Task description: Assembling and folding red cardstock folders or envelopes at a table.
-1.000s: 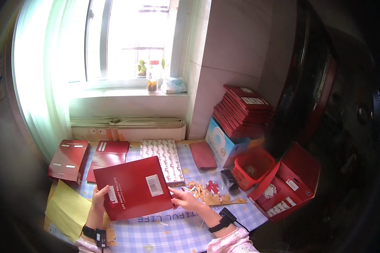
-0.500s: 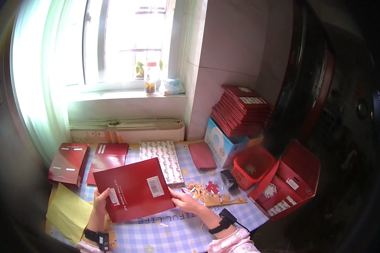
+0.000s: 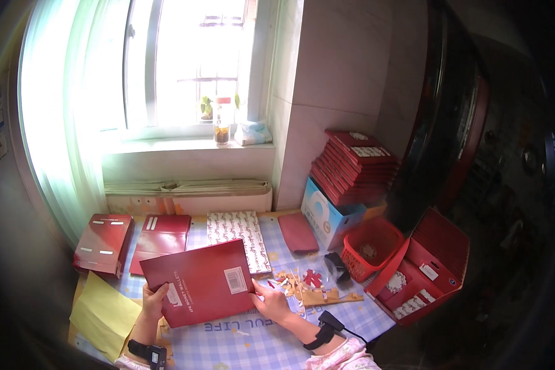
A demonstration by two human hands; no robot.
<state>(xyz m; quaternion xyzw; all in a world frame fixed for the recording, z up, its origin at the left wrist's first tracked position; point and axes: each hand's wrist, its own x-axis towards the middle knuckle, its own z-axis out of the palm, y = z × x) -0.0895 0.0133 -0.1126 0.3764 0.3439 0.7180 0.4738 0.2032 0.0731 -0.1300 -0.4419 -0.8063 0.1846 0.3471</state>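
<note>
A flat dark red card folder [image 3: 209, 287] with a white barcode label is held up, tilted, above the table. At its left edge my left hand [image 3: 153, 302] grips it, thumb on the face near a small pale cut-out or sticker. Its right edge sits between the thumb and fingers of my right hand [image 3: 270, 301]. Behind the folder lies a white stack of sheets with a scribbled pattern [image 3: 240, 231], partly covered. Paper scraps [image 3: 296, 287], tan, white and red, lie just beyond my right hand.
Red card pieces [image 3: 161, 237] and a red stack [image 3: 103, 243] lie at the left, near yellow paper [image 3: 105, 314]. At the right stand a red basket [image 3: 357, 259], an open red box [image 3: 413, 280] and a blue box [image 3: 327, 213] topped with red folders [image 3: 354, 169].
The folder has tipped slightly, its printed face catching less light, while both hands keep hold of it. The whole view has shifted a little, so the scene sits slightly lower.
</note>
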